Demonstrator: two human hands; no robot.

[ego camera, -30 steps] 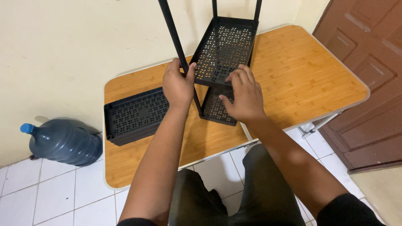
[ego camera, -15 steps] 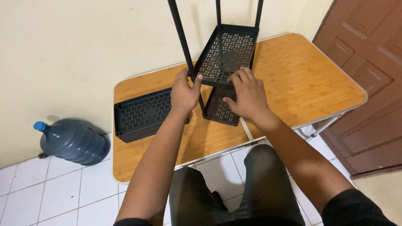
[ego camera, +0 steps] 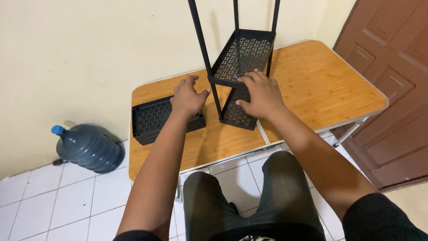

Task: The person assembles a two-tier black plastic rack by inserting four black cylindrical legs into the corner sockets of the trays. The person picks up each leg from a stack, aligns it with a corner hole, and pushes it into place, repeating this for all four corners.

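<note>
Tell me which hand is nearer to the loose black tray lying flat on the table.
Left. The left hand hovers open over the loose black tray's right end. The right hand rests on the standing rack's shelf, farther right.

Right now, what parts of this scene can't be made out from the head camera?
- Black rack: its upright poles run off the top edge, so its height and any upper shelves are unseen.
- Lower shelf: partly covered by the right hand and the shelf above.
- Spare black trays: the left hand covers one end; how many are stacked is unclear.
- Table: its legs are mostly hidden beneath the top.
</note>
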